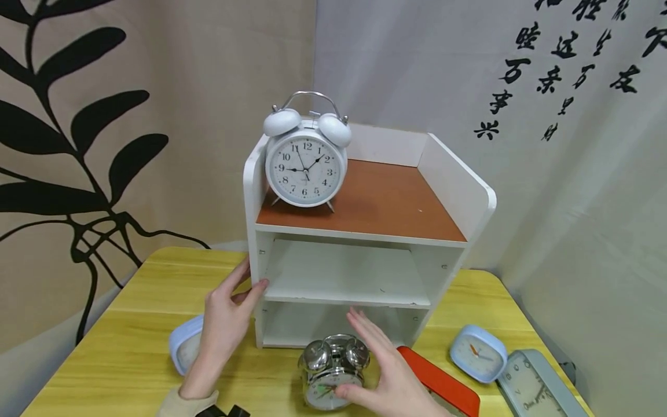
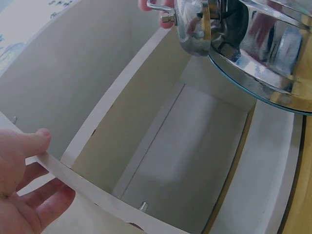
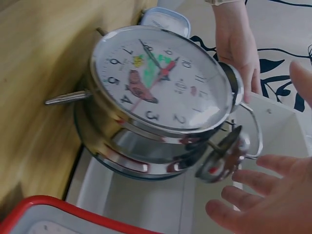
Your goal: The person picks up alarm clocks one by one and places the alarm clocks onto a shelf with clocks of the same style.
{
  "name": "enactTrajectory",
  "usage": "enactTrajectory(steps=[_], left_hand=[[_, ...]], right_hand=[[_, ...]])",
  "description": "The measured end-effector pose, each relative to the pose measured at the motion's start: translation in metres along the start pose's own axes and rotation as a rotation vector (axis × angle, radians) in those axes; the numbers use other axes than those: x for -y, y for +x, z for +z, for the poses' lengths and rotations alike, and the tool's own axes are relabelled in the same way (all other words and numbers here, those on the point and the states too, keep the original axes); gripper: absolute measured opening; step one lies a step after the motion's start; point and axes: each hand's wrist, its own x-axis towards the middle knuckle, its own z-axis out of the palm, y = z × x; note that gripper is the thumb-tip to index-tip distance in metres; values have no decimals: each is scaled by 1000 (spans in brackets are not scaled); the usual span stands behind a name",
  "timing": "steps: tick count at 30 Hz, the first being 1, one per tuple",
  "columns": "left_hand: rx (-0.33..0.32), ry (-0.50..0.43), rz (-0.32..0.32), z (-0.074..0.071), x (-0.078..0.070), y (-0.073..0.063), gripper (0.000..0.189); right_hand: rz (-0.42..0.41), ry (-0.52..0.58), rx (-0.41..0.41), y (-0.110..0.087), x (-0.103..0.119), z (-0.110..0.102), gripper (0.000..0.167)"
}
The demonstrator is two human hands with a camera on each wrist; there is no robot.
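We note L hand (image 1: 227, 315), fingers pinching L side panel of wht. shelf unit (image 1: 346, 271) on table (image 1: 125, 341); wht. alarm clock (image 1: 305, 165) stands atop, L side; silver clock (image 1: 332, 369) in front, approx. centre; R hand (image 1: 392, 376) nearby, fingers extended, slightly spread.

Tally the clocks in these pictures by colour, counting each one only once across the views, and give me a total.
White round twin-bell clock: 1
Shiny silver metal twin-bell clock: 1
Light-blue rounded-square clocks: 2
Red-cased rectangular clock: 1
Grey rectangular clock: 1
Total: 6 clocks
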Motion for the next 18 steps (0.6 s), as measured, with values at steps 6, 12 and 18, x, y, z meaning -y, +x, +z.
enactTrajectory(steps=[6, 12, 18], left_hand=[[2, 2, -13, -4, 0, -1, 53], [10, 8, -11, -4, -2, -1, 54], [13, 1, -12, -1, -3, -1, 54]], right_hand=[[199, 95, 75, 2, 2, 8, 103], [377, 208, 118, 3, 1, 14, 100], [373, 237, 97, 1, -7, 21, 97]])
